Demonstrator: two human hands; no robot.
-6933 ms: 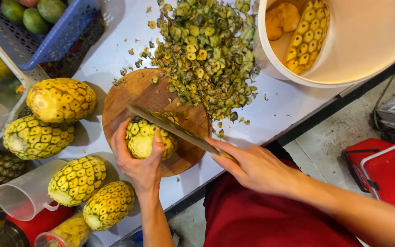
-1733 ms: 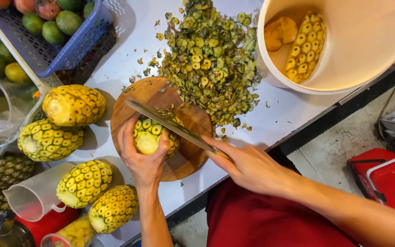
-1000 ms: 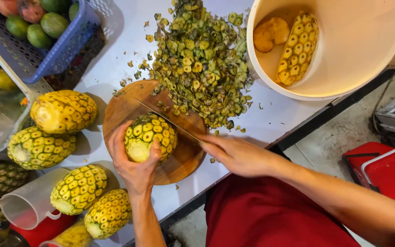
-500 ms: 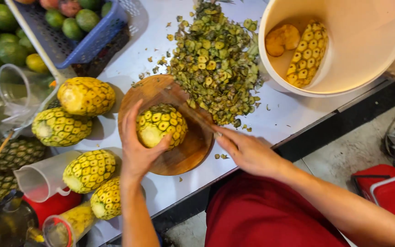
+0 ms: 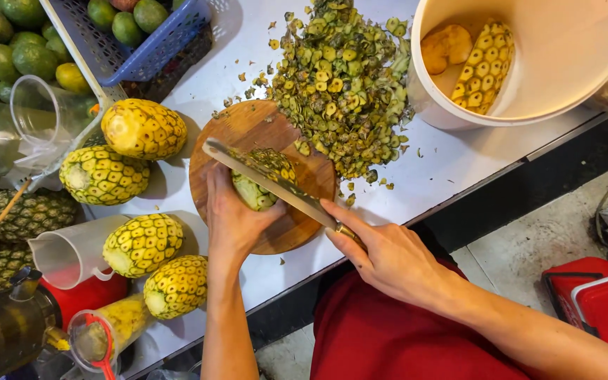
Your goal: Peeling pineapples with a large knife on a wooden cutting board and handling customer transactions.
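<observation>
At frame centre, the left hand [image 5: 232,218] clamps the pineapple [image 5: 262,184]; the right hand [image 5: 388,257] grips the knife [image 5: 276,184] laid diagonally across it.

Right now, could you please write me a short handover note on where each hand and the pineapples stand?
Left hand: holds the half-trimmed pineapple down on the round wooden board.
Right hand: grip shut on the long knife, blade lying across the fruit.
Done: two trimmed pineapples in the white bucket; a peel pile beside the board.
Left: green skin remains on the fruit in hand. Four peeled pineapples with eyes showing lie to the left, and unpeeled pineapples wait at the far left edge.
</observation>
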